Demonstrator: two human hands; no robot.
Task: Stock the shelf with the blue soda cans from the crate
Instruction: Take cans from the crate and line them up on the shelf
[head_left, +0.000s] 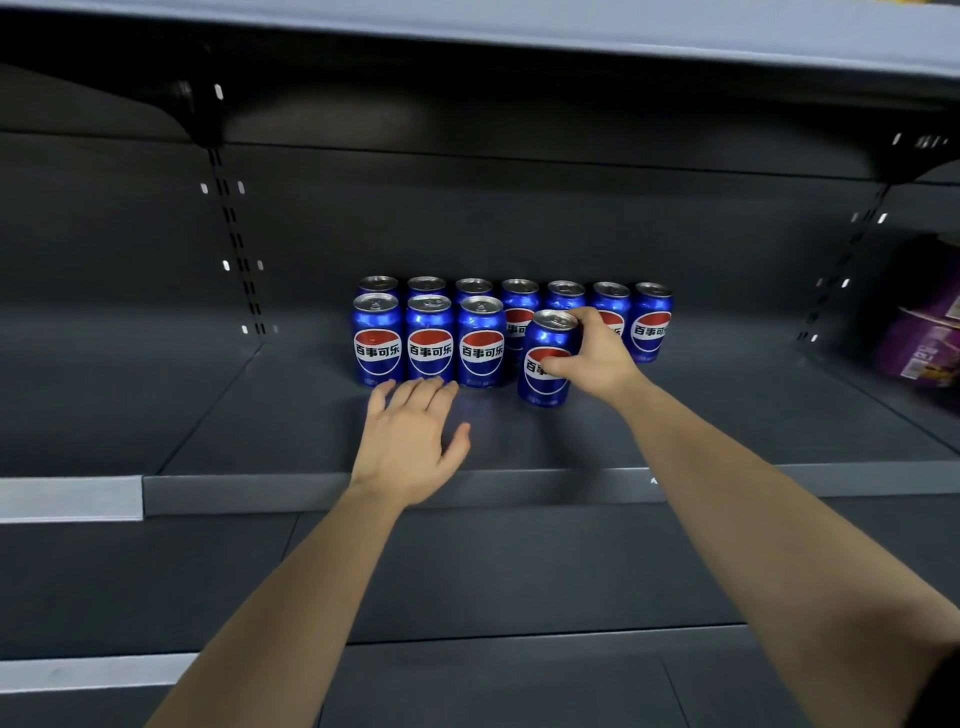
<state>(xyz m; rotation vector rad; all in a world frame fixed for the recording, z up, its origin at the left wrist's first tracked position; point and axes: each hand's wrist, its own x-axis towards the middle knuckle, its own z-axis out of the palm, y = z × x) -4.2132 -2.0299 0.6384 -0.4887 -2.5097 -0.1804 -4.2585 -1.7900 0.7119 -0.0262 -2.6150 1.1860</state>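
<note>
In the head view, nearest us, two bare forearms (291, 597) reach up from the lower edge toward the shelf (753, 415). The left hand (410, 441) lies just inside the shelf's front edge with its fingers straight and together, holding nothing. Its fingertips are at the foot of the front row (430, 340), and we cannot tell whether they touch it. The right hand (597, 358) is wrapped round a can (545, 384), thumb on the label and fingers behind the rim. That can leans a little and sits just right of the front row with a gap between, slightly nearer the front edge. We cannot tell whether its base rests on the shelf.

The back row (519, 296) of seven stands mid-shelf, well off the side corners. The front row has three, so we judge the held can to be its fourth, with three places left beside it. The crate is out of sight, so we cannot count what remains. Purple packs (919, 332) sit at the far right.
</note>
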